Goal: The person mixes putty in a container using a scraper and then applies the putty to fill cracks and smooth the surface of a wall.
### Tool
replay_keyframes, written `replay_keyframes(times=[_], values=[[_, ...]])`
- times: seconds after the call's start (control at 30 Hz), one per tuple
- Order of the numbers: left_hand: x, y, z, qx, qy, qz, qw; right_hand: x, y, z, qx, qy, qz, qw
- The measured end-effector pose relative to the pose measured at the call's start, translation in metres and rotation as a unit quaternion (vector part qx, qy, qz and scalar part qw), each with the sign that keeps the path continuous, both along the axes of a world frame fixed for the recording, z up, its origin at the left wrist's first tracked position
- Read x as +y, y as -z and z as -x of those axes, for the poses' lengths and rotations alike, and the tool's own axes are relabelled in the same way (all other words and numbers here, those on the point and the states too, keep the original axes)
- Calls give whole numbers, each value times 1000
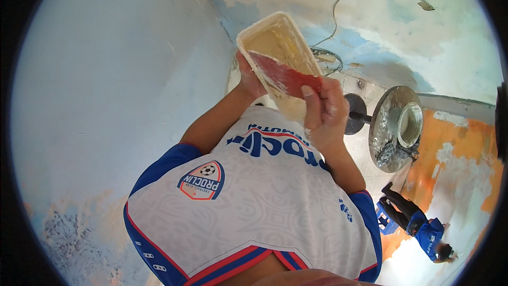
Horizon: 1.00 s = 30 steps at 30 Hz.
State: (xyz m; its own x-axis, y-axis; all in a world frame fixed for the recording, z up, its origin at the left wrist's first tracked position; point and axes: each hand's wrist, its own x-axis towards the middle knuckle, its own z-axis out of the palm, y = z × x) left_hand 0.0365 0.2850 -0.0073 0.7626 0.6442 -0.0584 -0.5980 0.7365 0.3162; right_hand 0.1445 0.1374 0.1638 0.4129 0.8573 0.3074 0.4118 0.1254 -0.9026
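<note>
While the left hand supports a long, pale tub from its left side, the right hand holds a red scraper across the tub's opening. Seen from the head, both are raised in front of the wearer's white and blue shirt.

The left grip is wrapped around the tub's outer wall, with some fingers hidden behind it. The right grip is closed firmly, pinching the scraper's near end between thumb and fingers. The blade slants from the right hand towards the tub's left rim, and white paste clings to its lower edge. More paste coats the rim and inside walls.

The step in hand appears to be working paste with the scraper at the tub. The next move seems to call for a steady tub and a controlled blade angle, so that paste stays on the scraper rather than dripping.

Beyond the right forearm, a round tabletop carries a bucket near its right edge and a dark crumpled bundle near its lower edge. Farther off, a co-worker in blue is beside a patchy orange wall, close to a blue stool. Above, a thin cable runs along a pale, blotchy wall.
</note>
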Motion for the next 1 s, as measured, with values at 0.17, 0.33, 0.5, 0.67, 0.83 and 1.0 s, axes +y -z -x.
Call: replay_keyframes(times=[0.17,0.33,0.5,0.67,0.83,1.0], values=[[-2,5,2,-31,37,-23,999,23,7,6,-68,-16,39,997],[2,1,-2,4,12,-7,1000,20,-1,3,80,32,14,996],[1,-6,-2,-9,43,3,999,9,11,4,-16,-20,73,997],[-8,-5,5,4,41,21,999,18,24,7,41,-17,54,998],[4,46,8,-51,20,-6,998,2,-26,-4,-65,53,56,995],[7,59,11,-51,46,4,998,12,-6,13,-168,-47,8,985]])
